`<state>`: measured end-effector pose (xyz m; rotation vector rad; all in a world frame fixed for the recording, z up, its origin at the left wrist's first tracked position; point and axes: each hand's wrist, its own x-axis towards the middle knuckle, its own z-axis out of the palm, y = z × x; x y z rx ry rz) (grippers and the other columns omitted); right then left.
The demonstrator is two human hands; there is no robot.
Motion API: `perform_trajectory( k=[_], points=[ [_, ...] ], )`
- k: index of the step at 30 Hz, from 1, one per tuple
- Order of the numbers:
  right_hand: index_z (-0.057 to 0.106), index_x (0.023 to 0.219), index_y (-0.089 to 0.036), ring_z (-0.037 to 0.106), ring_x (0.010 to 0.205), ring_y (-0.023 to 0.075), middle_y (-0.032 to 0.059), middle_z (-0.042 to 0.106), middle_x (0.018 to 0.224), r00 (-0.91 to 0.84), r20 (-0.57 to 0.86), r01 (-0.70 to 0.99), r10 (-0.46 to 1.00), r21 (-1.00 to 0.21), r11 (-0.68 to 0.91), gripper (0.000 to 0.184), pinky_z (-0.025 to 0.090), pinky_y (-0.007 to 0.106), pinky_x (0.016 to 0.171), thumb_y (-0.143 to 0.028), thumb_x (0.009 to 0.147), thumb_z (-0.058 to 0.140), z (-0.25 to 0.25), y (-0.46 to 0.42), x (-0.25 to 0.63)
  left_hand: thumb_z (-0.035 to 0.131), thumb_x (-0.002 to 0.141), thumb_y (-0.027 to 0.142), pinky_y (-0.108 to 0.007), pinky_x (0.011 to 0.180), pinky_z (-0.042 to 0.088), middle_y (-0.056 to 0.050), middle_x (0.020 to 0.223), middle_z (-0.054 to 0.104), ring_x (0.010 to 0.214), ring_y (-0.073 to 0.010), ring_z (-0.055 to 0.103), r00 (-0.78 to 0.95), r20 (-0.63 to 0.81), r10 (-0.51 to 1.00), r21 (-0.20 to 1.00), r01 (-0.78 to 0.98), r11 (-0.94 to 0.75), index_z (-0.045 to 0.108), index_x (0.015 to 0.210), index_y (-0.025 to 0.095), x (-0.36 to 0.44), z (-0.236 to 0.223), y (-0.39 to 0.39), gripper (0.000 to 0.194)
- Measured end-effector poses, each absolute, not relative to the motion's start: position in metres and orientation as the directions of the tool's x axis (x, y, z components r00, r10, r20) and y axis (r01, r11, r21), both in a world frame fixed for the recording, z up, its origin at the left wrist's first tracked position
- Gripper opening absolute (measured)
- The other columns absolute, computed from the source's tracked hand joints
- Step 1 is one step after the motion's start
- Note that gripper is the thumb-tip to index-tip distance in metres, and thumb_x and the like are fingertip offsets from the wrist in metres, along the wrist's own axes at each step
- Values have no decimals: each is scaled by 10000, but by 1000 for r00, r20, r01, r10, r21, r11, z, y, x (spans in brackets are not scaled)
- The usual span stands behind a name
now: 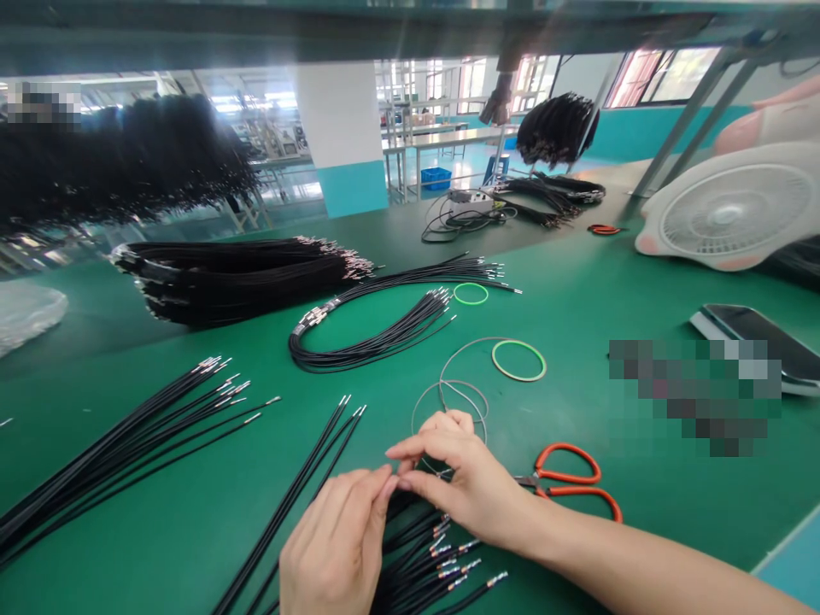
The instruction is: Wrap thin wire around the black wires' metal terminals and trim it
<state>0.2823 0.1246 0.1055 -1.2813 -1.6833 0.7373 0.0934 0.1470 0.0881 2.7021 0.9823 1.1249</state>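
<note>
Pinching a thin grey wire (448,382) between the fingertips of the left hand (336,547) and right hand (461,478), just above crimped black cables (416,559).

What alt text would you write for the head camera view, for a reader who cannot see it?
The left hand and right hand meet at a thin grey wire loop above black cables with metal ends on a green workbench. Orange-handled scissors lie beside the right hand.

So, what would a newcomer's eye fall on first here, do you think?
Probably the black cable bundles spread across the green workbench, and the large bundle hanging at upper left. At front centre, the right hand pinching thin grey wire beside the left hand, with orange-handled scissors to the right.
</note>
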Motion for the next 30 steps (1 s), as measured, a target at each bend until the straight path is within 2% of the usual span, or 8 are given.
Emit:
perform_trajectory(
  k=[4,8,10,14,20,23,27,30],
  points=[
    [724,877,-270,579,876,192,-8,702,801,-51,234,457,971,-859,231,52,288,420,938,-241,858,685,107,127,284,568,933,219,-260,801,493,-31,966,718,852,-154,668,506,621,599,245,601,-761,619,1125,209,92,87,148,200],
    [719,828,-260,576,852,191,-12,697,782,1,201,457,980,-871,178,59,291,424,935,-229,852,675,109,129,288,545,924,387,-321,628,482,-49,944,692,838,-235,652,291,482,826,180,890,-418,643,993,225,84,84,157,201],
    [716,817,-257,569,854,193,-10,693,790,38,174,460,984,-877,137,51,294,422,934,-229,842,681,110,130,289,558,908,401,-349,616,470,-69,896,673,814,-272,632,223,382,897,103,954,-281,636,915,207,80,82,162,209],
    [715,786,-258,544,921,224,7,681,817,85,101,459,991,-887,51,68,314,416,916,-285,838,680,111,129,290,541,918,289,-376,662,454,-79,868,656,743,-277,601,246,284,927,-30,968,-248,623,911,187,76,78,165,131],
    [712,806,-256,535,1010,248,16,686,876,59,21,365,998,-931,-2,120,326,419,938,-330,865,638,111,130,294,477,949,283,-373,661,432,-96,859,644,766,-288,604,191,256,948,-91,981,-173,598,931,165,80,82,161,171],
    [703,798,-240,554,995,241,18,686,873,45,15,331,999,-944,-1,135,326,423,961,-333,865,633,110,131,294,384,978,241,-369,654,431,-71,799,649,738,-277,618,179,215,960,-27,984,-177,580,882,190,82,84,158,223],
    [699,810,-226,575,958,230,21,685,864,30,21,307,999,-952,10,130,343,417,963,-322,864,629,108,132,293,384,983,289,-334,621,463,-44,829,684,727,-236,662,115,242,963,246,953,-176,551,926,214,91,82,151,193],
    [701,825,-219,580,948,238,29,688,872,35,14,301,999,-954,3,133,353,432,956,-322,862,625,108,131,291,391,985,344,-312,637,496,-51,957,698,816,-216,692,166,361,918,402,861,-313,547,1017,234,102,80,144,194]
  ],
)
